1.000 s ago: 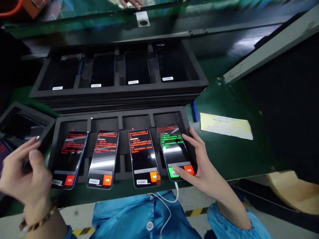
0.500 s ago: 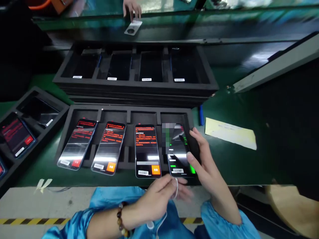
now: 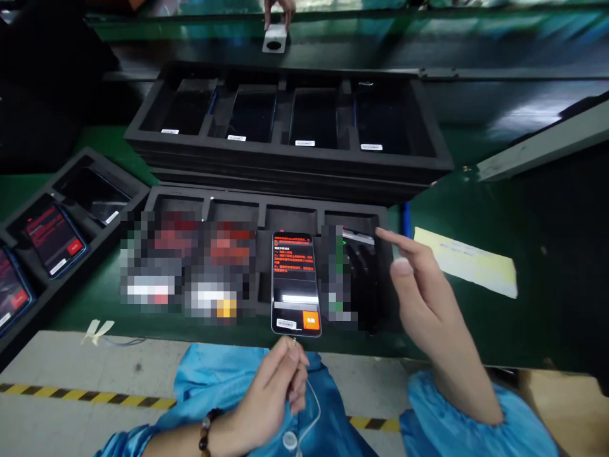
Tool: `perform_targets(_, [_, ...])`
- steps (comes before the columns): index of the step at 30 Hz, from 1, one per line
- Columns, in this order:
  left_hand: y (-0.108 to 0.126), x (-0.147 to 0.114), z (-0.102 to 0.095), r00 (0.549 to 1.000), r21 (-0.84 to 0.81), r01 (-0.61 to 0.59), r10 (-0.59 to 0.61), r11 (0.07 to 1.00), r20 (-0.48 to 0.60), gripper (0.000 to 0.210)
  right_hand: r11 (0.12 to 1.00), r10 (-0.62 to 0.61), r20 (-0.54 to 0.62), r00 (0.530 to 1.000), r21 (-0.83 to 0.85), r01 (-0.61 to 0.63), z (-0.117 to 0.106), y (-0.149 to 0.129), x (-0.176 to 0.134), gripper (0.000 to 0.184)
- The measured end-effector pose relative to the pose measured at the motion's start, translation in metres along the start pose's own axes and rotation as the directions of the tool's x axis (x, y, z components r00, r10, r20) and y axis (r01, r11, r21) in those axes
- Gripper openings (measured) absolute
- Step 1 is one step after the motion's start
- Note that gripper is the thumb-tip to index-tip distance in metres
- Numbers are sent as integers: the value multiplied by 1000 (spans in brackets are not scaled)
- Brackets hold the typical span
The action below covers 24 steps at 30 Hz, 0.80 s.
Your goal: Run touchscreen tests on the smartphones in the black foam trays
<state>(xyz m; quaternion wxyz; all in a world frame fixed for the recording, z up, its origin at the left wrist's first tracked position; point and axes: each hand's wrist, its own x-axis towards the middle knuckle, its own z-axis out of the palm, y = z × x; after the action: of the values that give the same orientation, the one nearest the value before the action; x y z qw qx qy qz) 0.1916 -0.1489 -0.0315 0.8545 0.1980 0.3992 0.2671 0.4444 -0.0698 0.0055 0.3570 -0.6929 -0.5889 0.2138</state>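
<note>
My left hand [image 3: 280, 374], with a beaded bracelet on its wrist, pinches a small earphone plug [image 3: 294, 341] on a thin white cord [image 3: 316, 406]. The plug is at the bottom edge of a lit phone [image 3: 295, 285]; whether it is inserted, I cannot tell. This phone shows red text and an orange button. My right hand [image 3: 428, 298] is open, fingers apart, just right of the darker rightmost phone [image 3: 364, 279], holding nothing. Two more phones to the left are blurred by pixelation. All these phones rest over the front black foam tray [image 3: 238, 192].
Behind stands a stack of black trays [image 3: 285, 158] holding dark phones with white labels. An angled tray [image 3: 136, 197] with phones lies at left. Yellow paper [image 3: 466, 263] and a blue pen [image 3: 406, 219] lie right. Across the bench, another person's hand [image 3: 280, 9] holds a white card-like piece [image 3: 275, 39].
My left hand has moved the plug left, from the rightmost phone to the bottom of the phone beside it. My right hand has let go of the rightmost phone. The view has shifted slightly.
</note>
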Motion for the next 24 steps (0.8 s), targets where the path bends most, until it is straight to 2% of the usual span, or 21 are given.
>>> perform_targets(2, [5,-4,-9,992,98,-109,115,989,-58,55,991,-126,152,980,-30,132,5,-16,21,51])
perform_targets(4, [8,-5,-12,979,131,-164,178,978,-101,56,967,-228,292,929,-47,252,18,-27,41,52])
perform_targets(8, [10,-1,-9,976,90,-163,174,983,-134,61,931,-282,443,851,-89,355,46,-35,68,56])
perform_targets(12, [11,-3,-7,980,66,-162,169,985,-105,59,930,-267,491,829,-96,356,57,-37,75,54])
perform_targets(24, [13,-10,-8,979,87,-159,169,983,-116,54,942,-253,504,826,-65,328,53,-41,75,51])
